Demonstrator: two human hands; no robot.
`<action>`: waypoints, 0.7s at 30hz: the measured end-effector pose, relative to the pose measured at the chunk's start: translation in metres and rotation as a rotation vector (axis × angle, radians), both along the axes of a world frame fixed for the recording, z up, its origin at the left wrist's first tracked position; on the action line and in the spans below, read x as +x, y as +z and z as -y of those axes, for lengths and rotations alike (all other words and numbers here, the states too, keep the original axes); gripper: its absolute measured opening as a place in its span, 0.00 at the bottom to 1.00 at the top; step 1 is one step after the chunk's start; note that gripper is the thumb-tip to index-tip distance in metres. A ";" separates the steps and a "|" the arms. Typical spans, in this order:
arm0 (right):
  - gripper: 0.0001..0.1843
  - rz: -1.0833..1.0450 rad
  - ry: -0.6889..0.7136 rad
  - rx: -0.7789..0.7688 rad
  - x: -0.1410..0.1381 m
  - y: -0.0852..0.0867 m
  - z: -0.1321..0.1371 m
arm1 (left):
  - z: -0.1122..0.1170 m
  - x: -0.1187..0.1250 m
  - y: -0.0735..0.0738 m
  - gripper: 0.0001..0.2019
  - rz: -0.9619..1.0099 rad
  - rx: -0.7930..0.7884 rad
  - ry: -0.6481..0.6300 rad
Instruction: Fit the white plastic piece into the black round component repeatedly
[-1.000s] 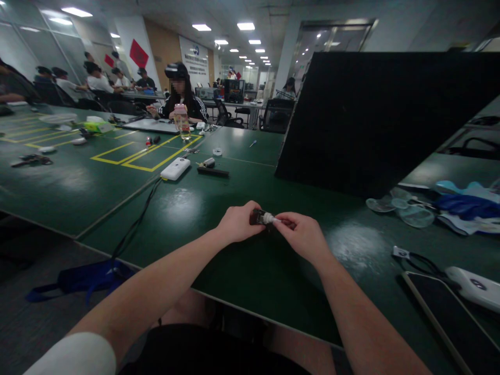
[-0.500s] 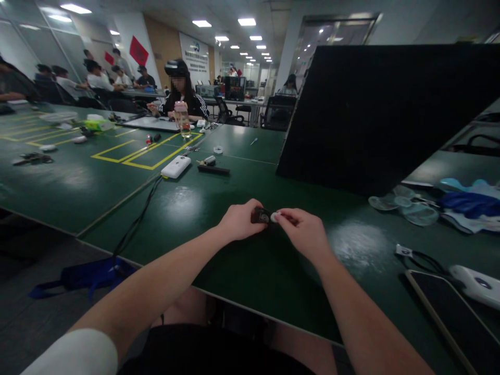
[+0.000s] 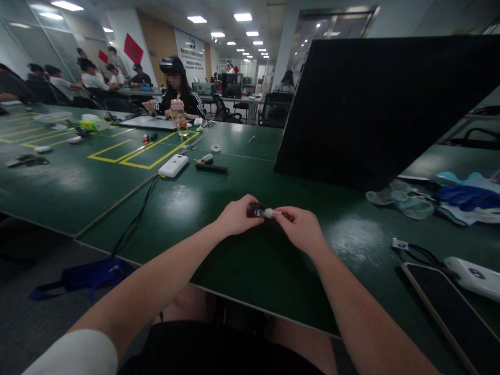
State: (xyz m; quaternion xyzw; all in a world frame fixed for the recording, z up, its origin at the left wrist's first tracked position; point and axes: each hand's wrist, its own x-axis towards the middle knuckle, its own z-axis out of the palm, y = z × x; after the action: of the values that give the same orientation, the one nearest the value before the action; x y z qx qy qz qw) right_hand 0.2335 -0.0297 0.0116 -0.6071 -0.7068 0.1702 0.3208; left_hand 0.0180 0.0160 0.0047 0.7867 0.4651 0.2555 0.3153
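Above the green tabletop (image 3: 250,271), my left hand (image 3: 238,216) is closed round a small dark block-shaped part (image 3: 255,210), too small to name. My right hand (image 3: 300,226) pinches a small whitish piece (image 3: 269,213) between thumb and fingers. That pale piece meets the right end of the dark part; whether it goes into it I cannot tell. Both hands are close together, a little above or on the table in front of me.
A large black panel (image 3: 371,114) stands tilted at right. A phone (image 3: 441,312), a white power bank (image 3: 472,278) and blue-white gloves (image 3: 469,198) lie right. Ahead are another white power bank (image 3: 174,165), a black bar (image 3: 211,167) and a bottle (image 3: 179,119). A person (image 3: 177,94) sits opposite.
The whitish piece has turned and now shows more of its length against the dark part. My hands stay close together, and the whole view has shifted slightly.
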 end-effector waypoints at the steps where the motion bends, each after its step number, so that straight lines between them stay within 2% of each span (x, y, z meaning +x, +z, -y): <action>1: 0.16 0.008 -0.007 0.009 0.001 0.001 0.000 | 0.000 0.000 0.000 0.23 -0.003 -0.004 -0.002; 6: 0.15 0.043 -0.009 0.112 0.001 0.007 0.003 | -0.001 0.001 -0.003 0.24 -0.020 0.012 -0.016; 11: 0.14 0.154 0.014 0.151 0.000 0.010 0.006 | 0.001 0.003 -0.003 0.24 -0.049 0.073 -0.009; 15: 0.15 0.213 0.033 0.091 -0.002 0.009 0.005 | 0.004 0.004 0.000 0.23 -0.053 0.071 -0.019; 18: 0.19 0.220 -0.026 0.025 -0.001 0.011 0.005 | 0.004 0.005 0.002 0.22 -0.048 0.044 -0.015; 21: 0.24 0.152 -0.062 0.050 0.005 0.016 0.006 | 0.002 0.004 0.001 0.22 -0.018 0.025 -0.014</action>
State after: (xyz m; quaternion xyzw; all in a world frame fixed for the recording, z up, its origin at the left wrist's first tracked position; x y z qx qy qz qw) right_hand 0.2382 -0.0354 0.0278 -0.6317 -0.7139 0.0959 0.2864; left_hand 0.0217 0.0138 0.0053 0.7961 0.4594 0.2521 0.3028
